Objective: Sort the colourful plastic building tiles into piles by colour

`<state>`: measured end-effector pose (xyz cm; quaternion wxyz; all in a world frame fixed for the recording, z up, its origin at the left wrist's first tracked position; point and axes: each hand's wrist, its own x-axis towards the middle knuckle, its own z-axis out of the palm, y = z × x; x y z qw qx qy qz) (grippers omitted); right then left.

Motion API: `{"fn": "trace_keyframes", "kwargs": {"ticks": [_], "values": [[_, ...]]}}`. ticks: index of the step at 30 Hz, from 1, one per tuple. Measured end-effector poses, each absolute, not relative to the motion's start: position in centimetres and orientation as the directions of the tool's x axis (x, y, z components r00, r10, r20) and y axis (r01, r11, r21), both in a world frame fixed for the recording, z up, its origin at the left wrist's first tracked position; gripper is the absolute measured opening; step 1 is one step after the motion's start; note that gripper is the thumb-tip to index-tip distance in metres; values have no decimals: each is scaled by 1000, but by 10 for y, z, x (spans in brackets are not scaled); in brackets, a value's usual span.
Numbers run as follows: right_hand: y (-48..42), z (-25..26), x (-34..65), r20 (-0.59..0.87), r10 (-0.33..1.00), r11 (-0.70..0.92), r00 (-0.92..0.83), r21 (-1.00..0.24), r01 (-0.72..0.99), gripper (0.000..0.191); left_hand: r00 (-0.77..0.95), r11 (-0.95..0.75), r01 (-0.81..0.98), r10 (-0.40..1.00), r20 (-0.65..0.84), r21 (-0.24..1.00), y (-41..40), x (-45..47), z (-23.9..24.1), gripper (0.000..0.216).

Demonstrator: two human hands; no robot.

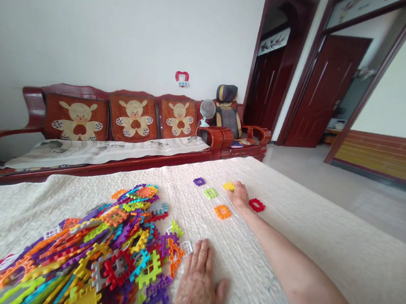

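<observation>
A heap of colourful plastic interlocking tiles lies on the cream quilted cover at the lower left. My left hand rests flat beside the heap, fingers stretched out, holding nothing. My right hand reaches far forward, fingertips on a yellow tile. Around it lie single tiles: purple, green, orange and red.
A dark red wooden sofa with teddy-bear cushions stands along the white wall behind. A small fan and a massage cushion are at its right end. Dark wooden doors open at the right, over a tiled floor.
</observation>
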<state>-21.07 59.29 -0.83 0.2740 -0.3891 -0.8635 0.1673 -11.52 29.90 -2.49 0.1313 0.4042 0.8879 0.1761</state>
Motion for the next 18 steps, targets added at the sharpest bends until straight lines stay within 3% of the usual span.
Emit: {"fn": "trace_keyframes", "kwargs": {"ticks": [18], "values": [[600, -9, -216, 228, 813, 570, -536, -500, 652, 43, -629, 588, 670, 774, -74, 453, 298, -117, -28, 74]]}}
